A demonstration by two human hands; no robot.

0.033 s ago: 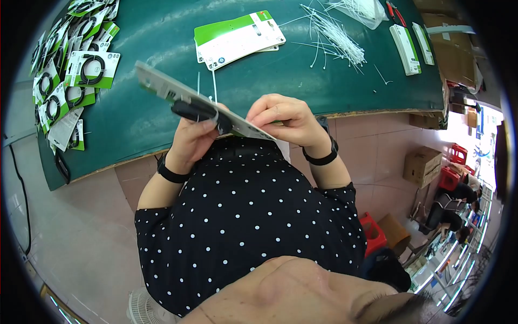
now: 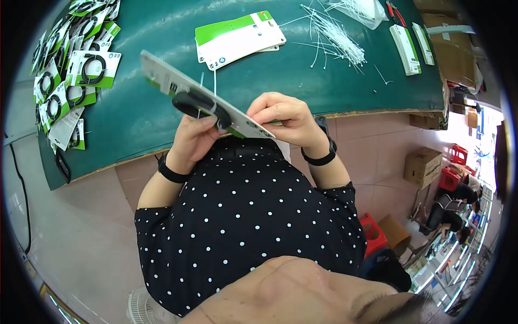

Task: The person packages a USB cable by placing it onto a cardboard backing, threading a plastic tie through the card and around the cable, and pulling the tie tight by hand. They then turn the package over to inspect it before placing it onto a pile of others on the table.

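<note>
A white and green packaging card [image 2: 164,75] is held up on a slant in front of my body. A coiled black cable [image 2: 190,103] lies against its near face, with white cable ties [image 2: 215,83] sticking out past the card. My left hand [image 2: 197,135] is closed on the coil and the card, thumb pressed on the cable. On the far side of the card, my right hand [image 2: 286,117] has its fingers curled together close to the card's lower right part. What those fingertips pinch is hidden.
On the green table, finished cable cards [image 2: 93,69] are heaped at the left. A stack of blank cards [image 2: 240,40] lies at the back middle, loose cable ties [image 2: 340,43] to its right. Further right are red-handled pliers [image 2: 396,13] and more stacked cards [image 2: 406,49].
The card and cable have tipped slightly, the card's upper end shifting a little right and up. Both hands keep nearly the same place.
</note>
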